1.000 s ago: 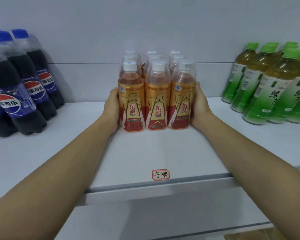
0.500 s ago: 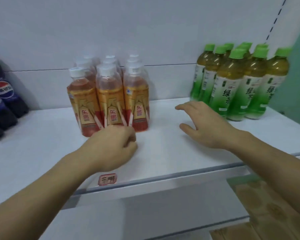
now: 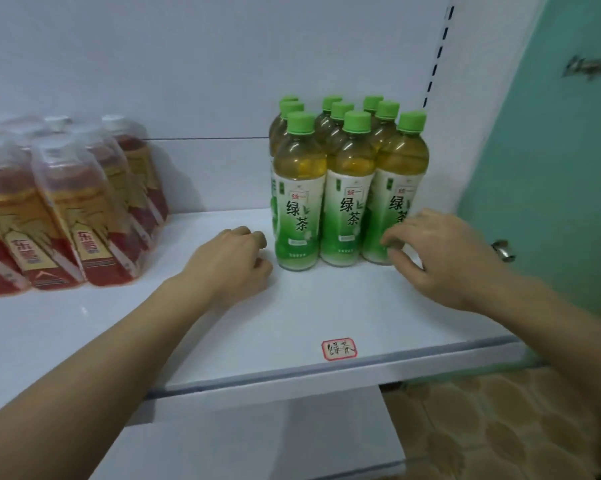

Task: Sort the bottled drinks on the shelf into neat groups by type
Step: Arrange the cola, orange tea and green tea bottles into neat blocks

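Observation:
Several green-capped green tea bottles (image 3: pixel 347 188) stand in a tight block on the white shelf (image 3: pixel 292 317), right of centre. My left hand (image 3: pixel 233 265) rests on the shelf just left of the front-left bottle, fingers curled in, holding nothing. My right hand (image 3: pixel 441 254) hovers at the block's front-right corner, fingers spread and bent, fingertips at the base of the right front bottle without gripping it. Several orange-red energy drink bottles (image 3: pixel 67 216) with clear caps stand grouped at the left edge.
A red-bordered handwritten label (image 3: pixel 339 348) sticks to the shelf's front lip. The shelf's slotted upright (image 3: pixel 437 53) rises behind the tea. A teal wall (image 3: pixel 552 168) lies to the right. A lower shelf (image 3: pixel 257 441) and patterned floor (image 3: pixel 500 427) show below.
Both hands let go of the energy drink group and moved right to the green tea block. My view swung right, so the cola bottles left the frame.

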Available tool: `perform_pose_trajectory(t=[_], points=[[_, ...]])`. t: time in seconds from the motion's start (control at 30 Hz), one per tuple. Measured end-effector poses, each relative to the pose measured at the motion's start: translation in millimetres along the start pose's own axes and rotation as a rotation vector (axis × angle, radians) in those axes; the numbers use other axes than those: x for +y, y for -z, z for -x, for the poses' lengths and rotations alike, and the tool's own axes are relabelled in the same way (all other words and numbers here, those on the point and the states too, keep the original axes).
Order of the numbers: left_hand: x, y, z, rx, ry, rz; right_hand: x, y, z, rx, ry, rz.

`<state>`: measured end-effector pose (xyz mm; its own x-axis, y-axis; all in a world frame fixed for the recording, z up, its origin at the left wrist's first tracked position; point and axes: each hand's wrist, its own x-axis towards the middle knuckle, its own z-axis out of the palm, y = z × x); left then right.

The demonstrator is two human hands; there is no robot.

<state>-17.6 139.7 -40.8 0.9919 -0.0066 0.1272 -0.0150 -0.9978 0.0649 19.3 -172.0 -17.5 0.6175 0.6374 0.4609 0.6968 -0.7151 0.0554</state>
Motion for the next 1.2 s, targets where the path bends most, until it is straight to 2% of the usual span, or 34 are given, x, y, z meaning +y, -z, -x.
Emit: perform_pose_trajectory(t=[0.07,0.13,0.17,0.2,0.27,0.33,0.43,0.57,0.97,1.2], points=[[1.4,4.2,-11.3,-0.011,0.149,0.241,23.1,-9.3,1.7,0.229,-0.156,-0.272],[6.5,13.6,-26.5,0.026,0.387,0.814,37.8,-22.5,-12.1,0.507,-0.428,-0.655],[10.4,15.7,-36.1,0.063,0.506,1.125,40.0,-25.4,-25.2,0.588,-0.582,-0.884],[14.2,17.1,-44.8,0.096,0.59,1.374,45.5,-33.2,-42.5,0.586,-0.728,-1.109],[22.8,11.4,-60.3,0.169,0.625,1.69,56.5,-49.7,-71.7,0.396,-0.907,-1.575],[36.6,4.1,-65.3,0.205,0.589,1.822,65.3,-68.1,-87.1,0.17,-0.907,-1.862],[53.9,-1.5,-66.3,0.218,0.517,1.828,62.9,-80.1,-87.3,0.05,-0.773,-1.945],[53.5,-8.0,-74.4,0.226,0.431,1.793,56.1,-80.9,-89.5,0.053,-0.704,-1.913],[39.5,-1.8,-64.0,0.223,0.363,1.763,30.7,-74.3,-96.8,-0.011,-0.711,-1.863],[21.2,1.4,-51.6,0.284,0.407,1.736,12.4,-74.2,-107.4,-0.037,-0.719,-1.879]])
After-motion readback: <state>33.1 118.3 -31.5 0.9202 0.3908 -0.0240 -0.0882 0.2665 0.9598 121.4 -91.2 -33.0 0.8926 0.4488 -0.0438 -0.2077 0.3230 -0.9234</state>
